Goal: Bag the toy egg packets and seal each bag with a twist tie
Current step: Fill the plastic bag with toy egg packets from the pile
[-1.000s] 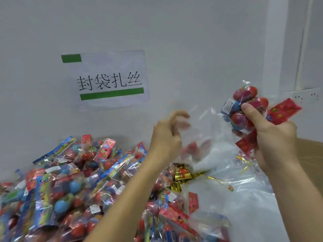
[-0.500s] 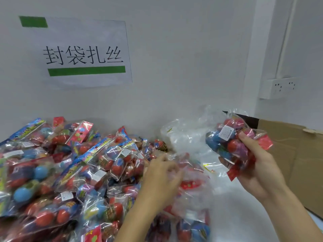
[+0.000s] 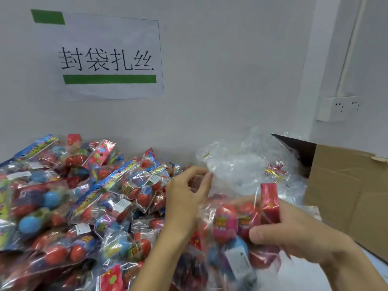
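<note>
My right hand grips a toy egg packet with red, pink and blue eggs and a red header card, low at centre right. My left hand is just left of it, fingers curled and pinching the edge of a clear plastic bag that lies around the packet; the film is blurred. A big heap of egg packets fills the left half of the table. Behind the hands lies a pile of clear bags with gold twist ties on it.
An open cardboard box stands at the right, close to my right hand. A paper sign hangs on the white wall behind the heap. A wall socket sits at the upper right.
My right hand has come down and leftward with the packet, from chest height to just above the table. My left hand has stayed on the clear bag and now meets the packet.
</note>
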Tool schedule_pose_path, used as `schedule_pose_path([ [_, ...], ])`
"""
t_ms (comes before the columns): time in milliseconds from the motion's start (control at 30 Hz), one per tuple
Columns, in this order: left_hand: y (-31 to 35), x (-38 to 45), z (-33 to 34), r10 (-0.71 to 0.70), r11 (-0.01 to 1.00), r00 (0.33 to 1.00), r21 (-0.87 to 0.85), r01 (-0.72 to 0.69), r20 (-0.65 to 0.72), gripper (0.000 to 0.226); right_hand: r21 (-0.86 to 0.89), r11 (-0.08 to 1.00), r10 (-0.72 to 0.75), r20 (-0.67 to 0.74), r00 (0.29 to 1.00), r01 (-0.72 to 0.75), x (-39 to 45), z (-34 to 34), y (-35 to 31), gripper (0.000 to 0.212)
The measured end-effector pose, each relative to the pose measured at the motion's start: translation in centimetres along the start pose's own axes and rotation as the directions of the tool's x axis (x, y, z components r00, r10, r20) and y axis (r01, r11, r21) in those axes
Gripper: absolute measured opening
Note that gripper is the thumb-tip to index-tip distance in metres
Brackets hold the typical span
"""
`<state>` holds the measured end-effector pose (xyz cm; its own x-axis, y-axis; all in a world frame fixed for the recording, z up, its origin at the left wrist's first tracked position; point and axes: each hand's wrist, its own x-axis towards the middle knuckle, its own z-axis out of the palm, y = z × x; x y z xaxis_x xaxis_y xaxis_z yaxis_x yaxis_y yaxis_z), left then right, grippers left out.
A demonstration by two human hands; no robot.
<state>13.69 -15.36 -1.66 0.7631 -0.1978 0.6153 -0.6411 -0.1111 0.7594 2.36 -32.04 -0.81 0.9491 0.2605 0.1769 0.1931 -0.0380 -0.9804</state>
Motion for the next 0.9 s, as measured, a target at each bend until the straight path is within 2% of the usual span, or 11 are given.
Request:
schedule_pose_path([
  [133,0.0,-0.1,-0.4,-0.005,0.997,0.998,0.071,0.001,0.06,0.012,-0.031,0.999,0.005,-0.214,0.977,-0.012,0.2,-0.8,-0.1,0.042],
  [267,-0.1,-0.6,-0.3,0.047,0.97,0.959,0.216,-0.111,0.28,0.042,-0.023,0.999,-0.05,-0.399,0.915,0.044,0.6,-0.5,-0.1,0.042],
  [333,-0.2,-0.8,-0.3,0.053,0.96,0.929,0.237,-0.148,0.367,0.047,0.031,0.994,-0.08,-0.468,0.88,0.106,0.7,-0.5,-0.1,0.037],
  [433,-0.1,-0.7,-0.3,0.09,0.93,0.911,0.292,-0.221,0.402,0.045,0.064,0.991,-0.068,-0.503,0.862,0.115,0.8,-0.6,0.1,0.035],
  [533,-0.3,-0.5,-0.2,0.056,0.916,0.926,0.349,-0.196,0.373,0.047,0.014,0.998,-0.041,-0.503,0.863,0.055,0.7,-0.8,0.1,0.035],
  [633,-0.5,-0.3,-0.1,0.039,0.893,0.944,0.412,-0.18,0.327,0.05,-0.113,0.992,-0.004,-0.451,0.892,-0.053,0.4,-0.9,0.1,0.028],
  [733,0.2,-0.4,0.1,0.099,0.887,0.941,0.4,-0.231,0.323,0.056,-0.23,0.952,0.087,-0.427,0.9,-0.201,0.5,-0.5,0.3,0.022],
  [833,1.0,-0.6,0.5,0.132,0.866,0.908,0.4,-0.3,0.397,0.063,-0.22,0.936,0.131,-0.503,0.854,-0.274,1.1,0.1,0.7,0.021],
  [900,1.2,-0.9,0.7,0.118,0.865,0.884,0.391,-0.315,0.452,0.074,-0.197,0.943,0.093,-0.616,0.782,-0.267,1.5,0.4,1.1,0.027],
])
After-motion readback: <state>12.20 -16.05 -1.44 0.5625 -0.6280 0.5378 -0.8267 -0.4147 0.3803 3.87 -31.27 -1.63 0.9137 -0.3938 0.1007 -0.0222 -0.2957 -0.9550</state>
